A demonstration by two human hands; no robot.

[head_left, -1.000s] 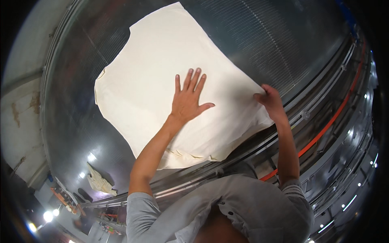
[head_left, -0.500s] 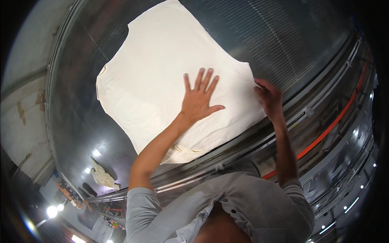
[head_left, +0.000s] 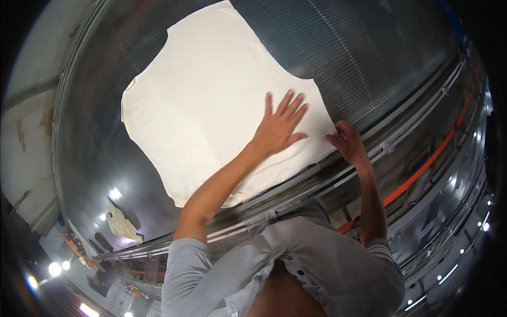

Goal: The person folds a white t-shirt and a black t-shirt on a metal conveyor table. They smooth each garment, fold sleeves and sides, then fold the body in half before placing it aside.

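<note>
From my remote seat, starting at the left: one dark metal table (head_left: 95, 142), and near its lower-left edge one crumpled cream cloth (head_left: 122, 224). Across the middle, one white fabric piece (head_left: 211, 100) lies spread over the tabletop. On it, my one left hand (head_left: 277, 131), palm down, five digits apart. Next, my one right hand (head_left: 348, 143), thumb and forefinger pinched on the fabric's right edge. Farthest right, one orange-red strip (head_left: 422, 178) curving along beyond the table!

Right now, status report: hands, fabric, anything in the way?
Left hand spread flat on the cream fabric; right hand at its right edge. Fabric mostly smooth. Left forearm crosses lower edge; crumpled cloth lies apart.
</note>
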